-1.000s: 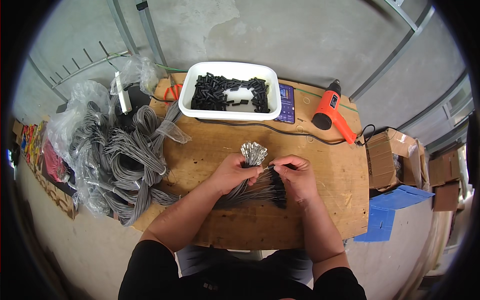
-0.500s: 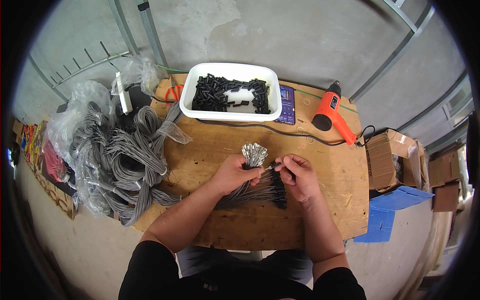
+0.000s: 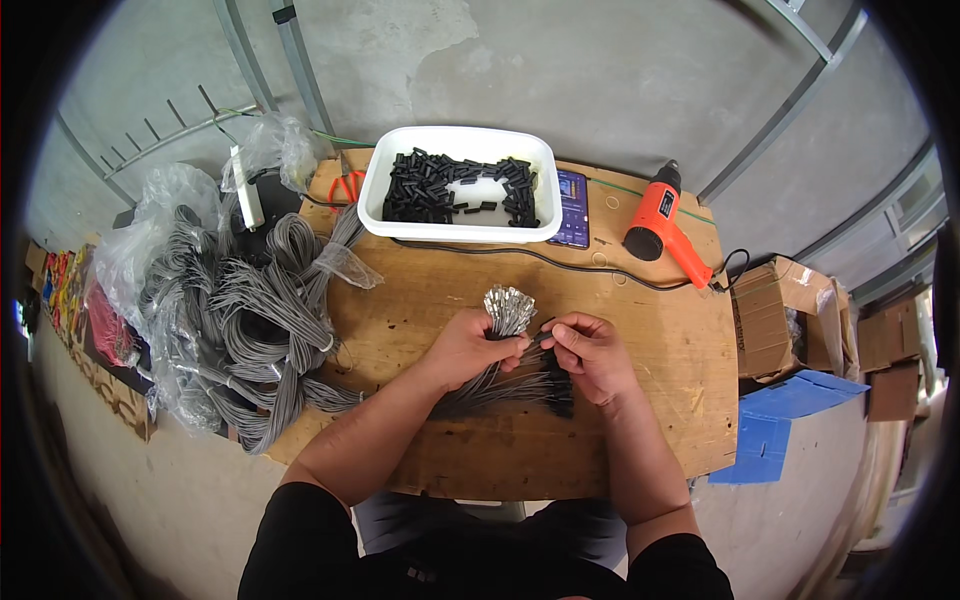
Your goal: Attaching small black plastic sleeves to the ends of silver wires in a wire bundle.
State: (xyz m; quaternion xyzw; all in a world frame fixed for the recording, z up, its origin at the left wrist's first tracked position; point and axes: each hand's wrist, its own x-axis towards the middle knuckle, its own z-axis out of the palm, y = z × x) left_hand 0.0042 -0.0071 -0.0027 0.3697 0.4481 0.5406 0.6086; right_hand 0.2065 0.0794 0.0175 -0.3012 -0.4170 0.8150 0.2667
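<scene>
I'm at the wooden table in mid frame, and by the look of it I'm partway through fitting black sleeves onto wire ends. At left sprawls the pile of grey wire bundles; top centre sits the white tub of black sleeves; upper right lies the orange heat gun. My left hand is closed round the grey wire bundle at frame centre, its metal terminals fanning up above my fist. My right hand is curled, fingertips pinched on something small and dark just beside those terminals; I can't tell whether it's a sleeve or a wire. The next move needs one wire singled out and held steady.
</scene>
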